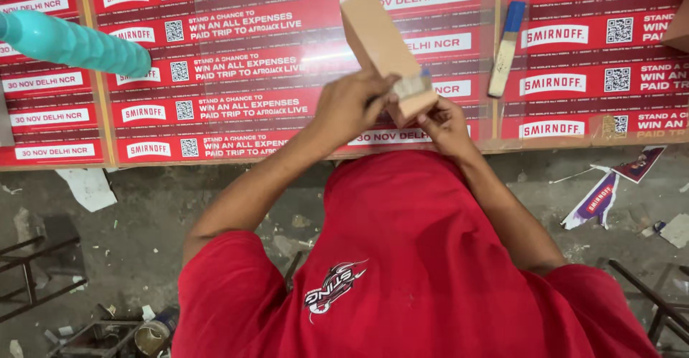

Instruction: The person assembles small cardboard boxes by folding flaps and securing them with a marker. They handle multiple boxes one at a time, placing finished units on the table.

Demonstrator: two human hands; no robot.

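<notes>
Both your hands close on the lower end of a tan wooden block (380, 46), left hand (352, 107) at 9 o'clock of it, right hand (443, 125) at 5 o'clock, block tilted above the red-printed table (237, 64), blue-handled brush (505, 48) lying at 3 o'clock, well apart.

Workshop — sticker-covered workbench (287, 125), littered concrete floor (129, 243), paper scraps (599, 200)
</notes>
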